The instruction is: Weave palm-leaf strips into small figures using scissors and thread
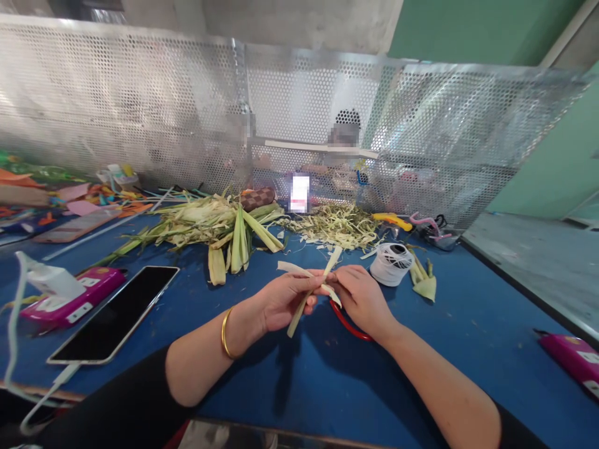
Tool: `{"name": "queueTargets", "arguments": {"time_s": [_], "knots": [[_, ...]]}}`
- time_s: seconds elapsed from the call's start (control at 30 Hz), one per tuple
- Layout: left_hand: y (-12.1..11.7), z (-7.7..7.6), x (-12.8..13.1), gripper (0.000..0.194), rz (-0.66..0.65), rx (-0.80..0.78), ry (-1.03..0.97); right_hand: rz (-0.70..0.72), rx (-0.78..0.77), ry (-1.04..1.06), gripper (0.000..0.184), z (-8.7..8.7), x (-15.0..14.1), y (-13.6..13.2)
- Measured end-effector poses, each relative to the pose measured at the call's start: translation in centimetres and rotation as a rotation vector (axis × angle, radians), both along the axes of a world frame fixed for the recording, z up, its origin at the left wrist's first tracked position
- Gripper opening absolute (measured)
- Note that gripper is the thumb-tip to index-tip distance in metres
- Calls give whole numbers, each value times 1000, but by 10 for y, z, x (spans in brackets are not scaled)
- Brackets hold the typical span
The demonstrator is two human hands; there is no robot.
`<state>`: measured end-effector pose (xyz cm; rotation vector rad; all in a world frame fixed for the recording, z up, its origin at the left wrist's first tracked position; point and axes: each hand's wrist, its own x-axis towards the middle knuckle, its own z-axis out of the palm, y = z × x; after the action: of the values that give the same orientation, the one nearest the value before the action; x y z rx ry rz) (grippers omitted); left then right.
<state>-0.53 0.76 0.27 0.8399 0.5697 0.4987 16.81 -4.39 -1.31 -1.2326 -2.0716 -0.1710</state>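
Note:
Pale corn husk strips (296, 319) cross one another just above the blue table. My left hand (285, 298) pinches them at the crossing between thumb and fingers. My right hand (364, 300) closes on them from the other side, its fingertips meeting those of my left hand and partly hidden. Beneath my right hand a red curved handle (349, 324) shows, perhaps of scissors; the rest of it is covered. Close to the right stands a spool of white thread (392, 267), with a folded piece of husk (423, 284) beside it.
Behind my hands lie a heap of husks (201, 219) and shredded husk (344, 226). A phone (116, 312) and magenta power strip (96, 290) lie left; another magenta strip (571, 358) is far right. A perforated metal screen (299, 87) borders the back, with a person beyond.

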Motion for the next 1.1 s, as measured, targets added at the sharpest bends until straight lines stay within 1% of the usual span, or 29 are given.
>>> {"name": "queueTargets", "arguments": {"time_s": [0.1, 0.17, 0.23, 0.3, 0.37, 0.43, 0.47, 0.5, 0.53, 0.57, 0.63, 0.73, 0.8, 0.87, 0.97, 1.1], "knots": [[-3, -1, 3, 7, 22, 93, 36, 11, -37, 10, 20, -2, 0, 0], [-6, -1, 5, 8, 74, 136, 70, 26, -83, 32, 20, -3, 1, 1], [-7, -1, 6, 6, 147, 140, 99, 47, -139, 126, 19, -3, 2, 2], [-7, 0, 7, 12, 196, 135, 116, 24, -204, 319, 21, -1, 3, 3], [-6, 1, 6, 21, 215, 152, 129, -48, -301, 592, 33, 3, 3, 2], [-6, 2, 5, 24, 225, 190, 146, -88, -465, 823, 47, 7, 2, 1], [-6, 2, 5, 21, 235, 214, 160, -81, -553, 868, 51, 8, 0, 0], [-6, 2, 5, 17, 246, 239, 181, -66, -625, 847, 51, 9, -1, -1], [-6, 2, 6, 13, 260, 266, 204, -55, -664, 774, 47, 10, -3, -2], [-6, 1, 6, 10, 276, 291, 227, -51, -668, 672, 41, 10, -5, -3], [-7, -1, 8, 6, 311, 322, 259, -65, -612, 498, 32, 8, -7, -5], [-8, -2, 10, 9, 330, 325, 267, -96, -548, 420, 26, 5, -5, -4], [-9, -1, 9, 13, 300, 328, 257, -134, -516, 410, 24, 4, -2, -3], [-10, 2, 8, 21, 252, 351, 224, -165, -441, 396, 23, 3, 1, -1], [-13, 6, 5, 35, 168, 403, 133, -152, -326, 342, 21, 4, 5, 1], [-15, 8, 4, 44, 63, 461, 53, -146, -183, 190, 19, 1, 7, 1]]}}
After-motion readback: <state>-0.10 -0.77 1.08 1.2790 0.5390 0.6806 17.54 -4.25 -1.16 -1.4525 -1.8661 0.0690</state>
